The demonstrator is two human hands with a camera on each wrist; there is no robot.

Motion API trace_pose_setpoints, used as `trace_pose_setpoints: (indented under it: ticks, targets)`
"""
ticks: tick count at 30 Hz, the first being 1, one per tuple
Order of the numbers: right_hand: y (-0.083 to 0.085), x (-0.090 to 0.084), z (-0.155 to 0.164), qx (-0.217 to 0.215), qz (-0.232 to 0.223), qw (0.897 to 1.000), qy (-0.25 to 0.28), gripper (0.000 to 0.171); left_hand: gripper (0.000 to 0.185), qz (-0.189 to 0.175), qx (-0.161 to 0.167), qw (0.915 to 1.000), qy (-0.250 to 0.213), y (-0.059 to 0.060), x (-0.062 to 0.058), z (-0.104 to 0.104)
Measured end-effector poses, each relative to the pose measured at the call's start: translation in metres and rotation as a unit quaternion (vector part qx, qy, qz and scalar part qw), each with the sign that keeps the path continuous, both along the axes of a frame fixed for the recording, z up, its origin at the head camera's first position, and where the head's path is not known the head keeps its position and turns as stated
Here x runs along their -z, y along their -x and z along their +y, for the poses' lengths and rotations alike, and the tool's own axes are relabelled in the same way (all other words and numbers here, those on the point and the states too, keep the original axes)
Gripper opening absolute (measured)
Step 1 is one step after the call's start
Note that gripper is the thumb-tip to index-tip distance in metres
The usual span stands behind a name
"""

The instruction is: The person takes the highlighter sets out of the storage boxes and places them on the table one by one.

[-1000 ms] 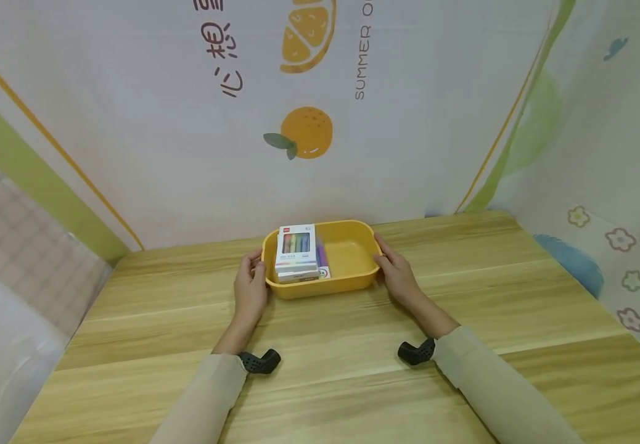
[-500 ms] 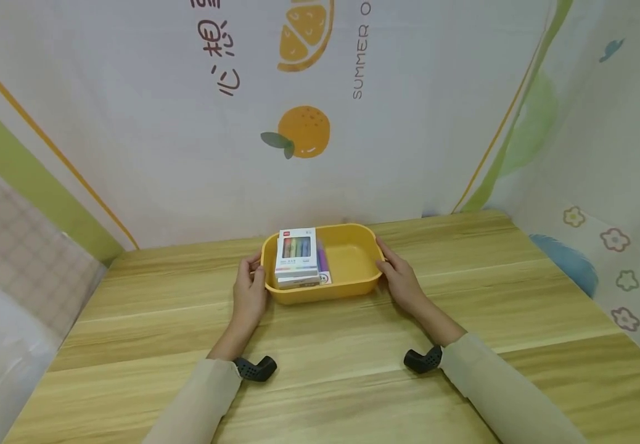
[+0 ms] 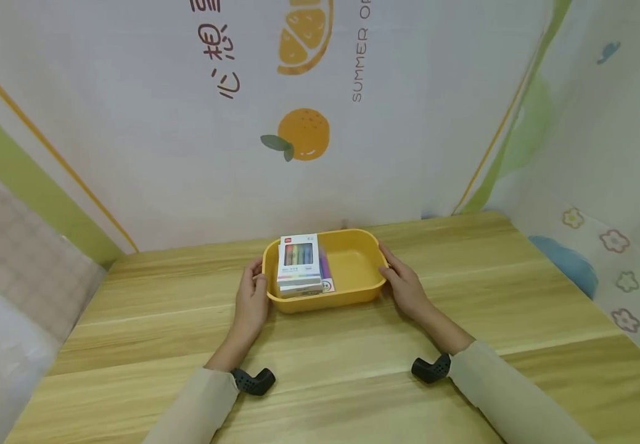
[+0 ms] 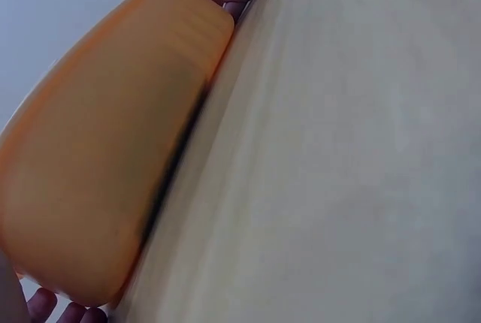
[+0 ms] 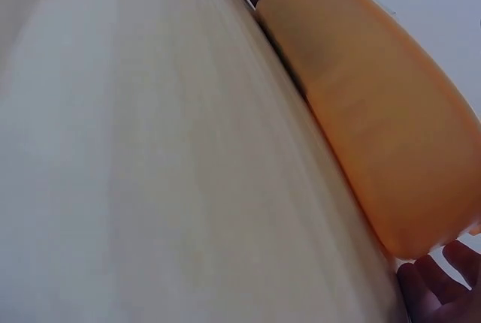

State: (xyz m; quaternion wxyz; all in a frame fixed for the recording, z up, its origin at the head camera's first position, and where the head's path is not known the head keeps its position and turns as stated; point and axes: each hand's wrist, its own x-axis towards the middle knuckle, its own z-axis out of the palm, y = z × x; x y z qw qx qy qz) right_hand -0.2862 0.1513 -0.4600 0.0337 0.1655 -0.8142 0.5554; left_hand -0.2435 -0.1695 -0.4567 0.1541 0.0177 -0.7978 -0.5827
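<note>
A yellow plastic storage bin [image 3: 356,265] lies between my two hands near the back of the table. At its left end, my left hand [image 3: 251,305] grips the wall, thumb at the rim. My right hand [image 3: 407,291] holds the opposite end in the same way. Inside the bin's left half sits a stack of white boxes, the top box [image 3: 299,259] having a window that shows rainbow-coloured sticks. Beside the stack is a purple item [image 3: 325,266], partly covered. Both wrist views show the bin's front wall [image 4: 98,165] close up, with fingertips [image 5: 432,278] around its end.
The wood-grain table [image 3: 342,370] spreads out in front of the bin and to both sides. A white printed curtain [image 3: 397,154] hangs right behind the table's back edge. Black wrist cameras [image 3: 253,382] sit on both wrists.
Both hands have drawn the bin a short way toward me, boxes along with it. The grip at each end looks the same.
</note>
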Motion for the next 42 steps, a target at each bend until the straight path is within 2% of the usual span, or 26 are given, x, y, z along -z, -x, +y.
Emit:
trace_pose_setpoints:
  ticks: [3, 6, 12, 21, 27, 32, 42]
  targets:
    - [-0.006, 0.001, 0.006, 0.010, -0.006, 1.000, -0.014, 0.053, 0.047, -0.011, 0.016, 0.9998, -0.001, -0.005, 0.001, 0.003]
    - [-0.010, 0.002, 0.008, 0.012, -0.007, 1.000, -0.015, 0.053, 0.047, -0.012, 0.019, 0.9997, 0.004, -0.008, 0.002, 0.003]
    - [-0.012, 0.001, 0.008, -0.011, 0.008, 1.000, -0.003, 0.053, 0.047, -0.006, 0.020, 0.9998, 0.007, -0.016, -0.001, 0.000]
    - [-0.020, 0.002, 0.011, -0.023, 0.018, 1.000, -0.008, 0.053, 0.047, 0.006, 0.039, 0.9992, -0.003, -0.025, 0.000, 0.000]
    - [-0.025, 0.003, 0.013, -0.033, 0.019, 0.999, 0.006, 0.053, 0.047, 0.010, 0.043, 0.9990, 0.005, -0.031, 0.001, 0.000]
    - [-0.028, 0.003, 0.014, -0.036, 0.027, 0.999, 0.001, 0.053, 0.047, 0.002, 0.048, 0.9988, 0.009, -0.037, 0.000, -0.002]
    - [-0.038, 0.002, 0.017, -0.030, 0.036, 0.999, -0.019, 0.052, 0.047, -0.011, 0.053, 0.9984, 0.017, -0.043, 0.001, -0.002]
